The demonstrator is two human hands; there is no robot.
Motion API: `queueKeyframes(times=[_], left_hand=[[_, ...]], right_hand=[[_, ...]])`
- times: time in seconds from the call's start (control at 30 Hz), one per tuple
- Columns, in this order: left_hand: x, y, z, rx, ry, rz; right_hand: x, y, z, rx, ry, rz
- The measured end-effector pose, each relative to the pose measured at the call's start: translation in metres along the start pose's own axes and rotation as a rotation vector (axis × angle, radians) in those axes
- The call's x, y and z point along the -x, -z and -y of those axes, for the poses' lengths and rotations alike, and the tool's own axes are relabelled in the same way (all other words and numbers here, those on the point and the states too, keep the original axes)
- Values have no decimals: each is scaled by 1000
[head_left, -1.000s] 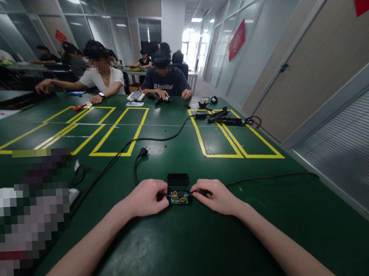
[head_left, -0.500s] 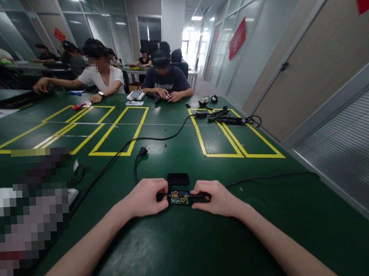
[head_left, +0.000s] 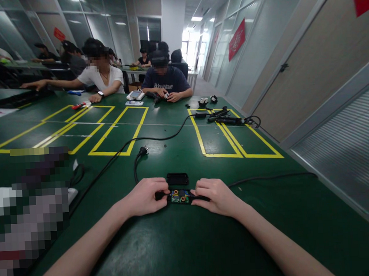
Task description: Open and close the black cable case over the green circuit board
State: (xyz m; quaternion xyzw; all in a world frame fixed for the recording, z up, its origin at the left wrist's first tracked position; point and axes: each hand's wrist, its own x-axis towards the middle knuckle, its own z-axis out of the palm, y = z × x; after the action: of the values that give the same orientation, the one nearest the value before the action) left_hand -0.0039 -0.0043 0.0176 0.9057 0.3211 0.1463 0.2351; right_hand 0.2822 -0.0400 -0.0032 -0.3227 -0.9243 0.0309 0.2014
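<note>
Circuit board (head_left: 176, 199): seated in an open black case (head_left: 181, 203), set on the green table (head_left: 177, 245) between the hands.
Left hand (head_left: 150, 196): the case's left end is held between thumb and fingers.
Right hand (head_left: 215, 197): thumb and fingers are parted narrowly around the black cable (head_left: 201, 197); whether it is gripped cannot be told.
Black cover (head_left: 177, 178): laid just beyond the case.
Plug (head_left: 143, 151): placed farther off, leftward.

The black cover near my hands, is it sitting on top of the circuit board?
No, the black cover lies on the green table just beyond the circuit board, whose components show uncovered.
</note>
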Motion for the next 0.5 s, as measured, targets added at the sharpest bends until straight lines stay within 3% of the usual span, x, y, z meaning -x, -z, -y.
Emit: queueKeyframes(times=[0.37, 0.5], left_hand=[[-1, -3, -2, -16, -24, -56], [-2, -4, -1, 1, 7, -81]], right_hand=[[3, -3, -4, -3, -17, 4], [3, -4, -7, -101, -71, -75]])
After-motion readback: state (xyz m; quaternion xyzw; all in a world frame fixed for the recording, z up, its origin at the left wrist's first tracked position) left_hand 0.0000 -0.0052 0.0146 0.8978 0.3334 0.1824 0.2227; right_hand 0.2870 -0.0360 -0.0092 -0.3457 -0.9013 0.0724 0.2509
